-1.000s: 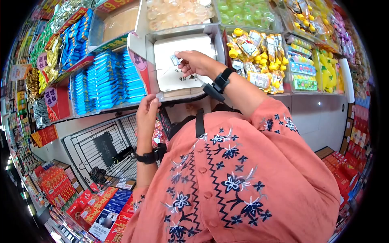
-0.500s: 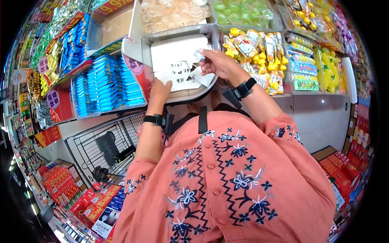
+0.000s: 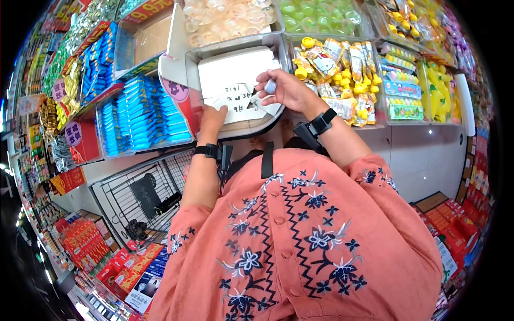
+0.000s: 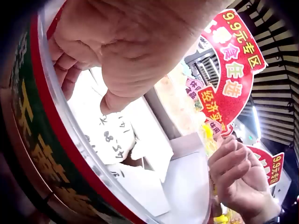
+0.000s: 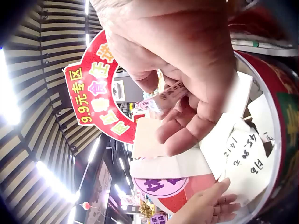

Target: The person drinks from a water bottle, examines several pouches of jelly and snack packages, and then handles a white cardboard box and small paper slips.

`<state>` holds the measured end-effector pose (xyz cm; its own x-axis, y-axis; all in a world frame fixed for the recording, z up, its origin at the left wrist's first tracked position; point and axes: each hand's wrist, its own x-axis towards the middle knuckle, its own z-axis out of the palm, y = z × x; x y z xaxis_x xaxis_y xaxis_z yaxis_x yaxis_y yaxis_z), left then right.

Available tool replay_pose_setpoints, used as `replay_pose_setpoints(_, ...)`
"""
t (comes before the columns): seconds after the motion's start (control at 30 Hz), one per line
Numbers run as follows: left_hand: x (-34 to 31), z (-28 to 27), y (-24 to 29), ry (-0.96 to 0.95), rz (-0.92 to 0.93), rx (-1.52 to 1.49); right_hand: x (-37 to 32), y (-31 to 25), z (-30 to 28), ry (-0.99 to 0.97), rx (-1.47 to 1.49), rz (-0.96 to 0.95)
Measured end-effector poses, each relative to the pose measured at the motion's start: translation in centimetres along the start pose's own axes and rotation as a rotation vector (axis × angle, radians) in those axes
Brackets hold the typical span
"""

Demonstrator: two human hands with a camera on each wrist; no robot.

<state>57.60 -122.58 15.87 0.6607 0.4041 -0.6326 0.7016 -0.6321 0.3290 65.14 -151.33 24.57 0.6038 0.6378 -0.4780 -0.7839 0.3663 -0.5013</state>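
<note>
A torn white board with handwriting [image 3: 235,72] lies in a clear-walled bin. The left hand [image 3: 213,122] is at the bin's front left, thumb over the board's edge; in the left wrist view the same hand [image 4: 126,44] has its thumb on the white surface. Over the board's right side, the right hand [image 3: 292,92] holds a small wrapped packet [image 3: 271,86] in curled fingers. The right wrist view shows this packet [image 5: 169,97] between the thumb and fingers of the right hand [image 5: 182,60]. A dark gap shows at the tear.
Blue packets [image 3: 140,115] fill the bin on the left. Yellow-capped packets [image 3: 340,69] are to the right, and clear and green round items [image 3: 321,18] behind. A wire cart [image 3: 144,192] stands below left, a red-and-white divider [image 3: 179,93] beside the board.
From one second ago, the right hand has moved right with the packet, and the left hand has moved forward onto the board's edge. The writing on the board shows more fully.
</note>
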Motion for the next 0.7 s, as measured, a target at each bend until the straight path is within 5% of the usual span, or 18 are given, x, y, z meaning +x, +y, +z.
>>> replay_pose_setpoints(0.2, 0.3, 1.1, -1.4, 0.126, 0.122, 0.025, 0.5, -0.1, -0.1, 0.116, -0.394, -0.027)
replay_pose_setpoints(0.33, -2.1, -0.7, 0.5, 0.003, 0.11, 0.002, 1.4, -0.8, 2.0, 0.221, -1.111, -0.072)
replay_pose_setpoints(0.43, -2.8, -0.6, 0.6, -0.006, 0.129, -0.033, 3.8, 1.5, 0.3, 0.253, -1.958, -0.406)
replay_pose_setpoints(0.7, -6.7, -1.9, 0.6, 0.003, 0.189, -0.181, 5.6, 2.9, -1.4, 0.156, -2.038, -0.129)
